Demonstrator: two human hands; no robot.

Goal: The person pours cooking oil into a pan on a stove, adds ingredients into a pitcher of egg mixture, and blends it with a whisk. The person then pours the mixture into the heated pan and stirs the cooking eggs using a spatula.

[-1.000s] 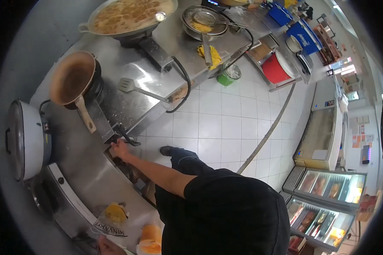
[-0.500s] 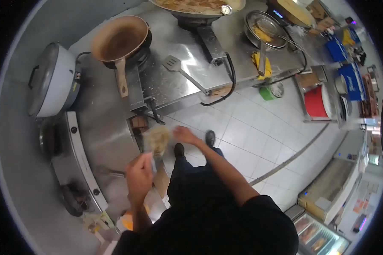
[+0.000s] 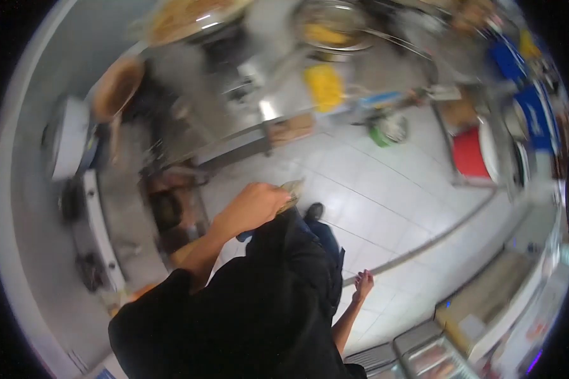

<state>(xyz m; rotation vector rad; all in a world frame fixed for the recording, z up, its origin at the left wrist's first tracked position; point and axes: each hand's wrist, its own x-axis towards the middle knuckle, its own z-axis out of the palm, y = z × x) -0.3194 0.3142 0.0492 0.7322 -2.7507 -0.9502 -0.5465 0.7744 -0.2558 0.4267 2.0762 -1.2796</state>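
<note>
Head view, blur over much of the tabletop. We see our left hand (image 3: 253,205) pinching a crumpled, pale greenish packet (image 3: 293,191) in front of our dark clothing, above the tiled floor (image 3: 392,221); its contents we cannot make out. Our right hand (image 3: 363,284) hangs well apart, lower and to the right, fingers loosely spread, nothing in them, over the same smooth white tiles.

Beyond, the tabletop (image 3: 224,129) is shiny metal, straight-edged. On it we note a round brown pan (image 3: 117,88) with a long, wood-coloured handle and, near it, a white, round-sided pot (image 3: 73,139). Farther back: a wide, shallow wok (image 3: 189,19) of brownish food, and a round metal strainer (image 3: 332,28) holding something yellow. A soft yellow cloth (image 3: 323,87) lies near the strainer. Right of these, a rounded red tub (image 3: 469,153).
</note>
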